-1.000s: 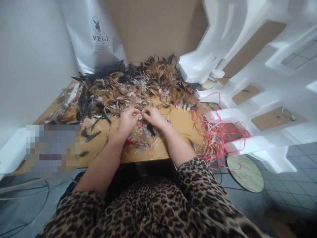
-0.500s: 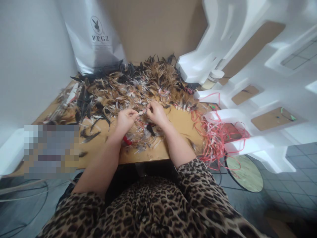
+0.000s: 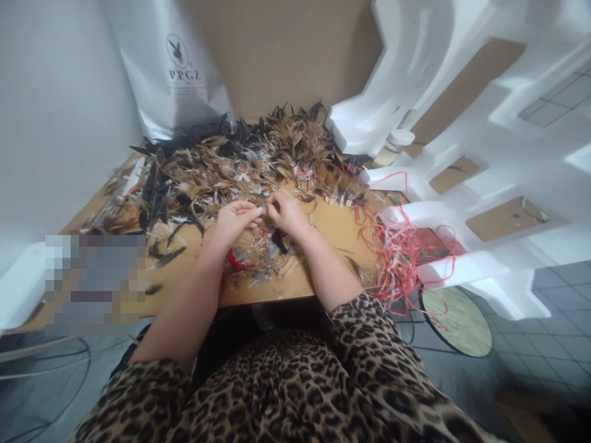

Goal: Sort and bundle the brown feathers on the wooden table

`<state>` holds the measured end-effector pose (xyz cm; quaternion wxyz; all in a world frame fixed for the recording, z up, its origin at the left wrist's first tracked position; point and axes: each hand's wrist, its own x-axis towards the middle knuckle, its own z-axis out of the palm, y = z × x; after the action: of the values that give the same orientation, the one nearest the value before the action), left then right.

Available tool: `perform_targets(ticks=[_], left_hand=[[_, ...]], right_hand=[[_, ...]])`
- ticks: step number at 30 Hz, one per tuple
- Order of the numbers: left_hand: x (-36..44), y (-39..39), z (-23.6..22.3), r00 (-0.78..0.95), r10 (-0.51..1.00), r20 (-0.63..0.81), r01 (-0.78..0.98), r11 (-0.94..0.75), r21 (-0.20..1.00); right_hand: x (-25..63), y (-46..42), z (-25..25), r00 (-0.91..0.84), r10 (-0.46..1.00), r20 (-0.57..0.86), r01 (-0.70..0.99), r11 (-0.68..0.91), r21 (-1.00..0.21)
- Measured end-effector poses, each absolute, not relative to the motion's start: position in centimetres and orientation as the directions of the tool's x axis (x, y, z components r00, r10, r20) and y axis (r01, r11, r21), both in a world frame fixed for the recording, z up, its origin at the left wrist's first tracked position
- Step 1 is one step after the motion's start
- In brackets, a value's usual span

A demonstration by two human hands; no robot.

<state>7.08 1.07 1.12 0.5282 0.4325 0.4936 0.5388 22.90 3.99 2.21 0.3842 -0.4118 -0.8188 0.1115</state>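
My left hand [image 3: 234, 223] and my right hand [image 3: 288, 213] meet over the front of the table, fingertips almost touching. Each is closed in a pinch around a tiny pale thing [image 3: 265, 210], mostly hidden by the fingers. Brown and black feathers [image 3: 207, 163] are heaped just beyond my hands. To their right lie feather bunches [image 3: 339, 184] with pale quill ends facing me. Beneath my wrists are loose feather scraps [image 3: 265, 264] and a small red piece [image 3: 235, 261].
A tangle of red and pale strips [image 3: 399, 258] hangs over the table's right side. White moulded foam [image 3: 443, 274] stands there, with a lidded jar [image 3: 394, 147] beside it. A silver bag [image 3: 178, 92] leans at the back left. A blurred-out patch [image 3: 95, 283] covers the left front.
Both hands have shifted slightly left, and the fingertips have come closer together. Less of the pale thing shows between them. The view has moved a little.
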Motion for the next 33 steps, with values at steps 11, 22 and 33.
perform_targets(ticks=[11,22,33], left_hand=[[6.2,1.8,0.9,-0.032,0.970,-0.241,-0.586,0.177,0.791],[7.0,1.1,1.1,0.051,0.990,-0.130,-0.541,0.137,0.830],[7.2,1.5,0.0,-0.106,0.994,0.033,-0.216,-0.055,0.975]], right_hand=[[22.6,3.8,2.8,-0.001,0.870,0.492,0.323,0.466,-0.823],[20.3,2.9,1.9,-0.159,0.973,0.165,-0.137,0.144,-0.980],[21.3,3.5,1.8,-0.177,0.958,0.226,0.067,0.240,-0.968]])
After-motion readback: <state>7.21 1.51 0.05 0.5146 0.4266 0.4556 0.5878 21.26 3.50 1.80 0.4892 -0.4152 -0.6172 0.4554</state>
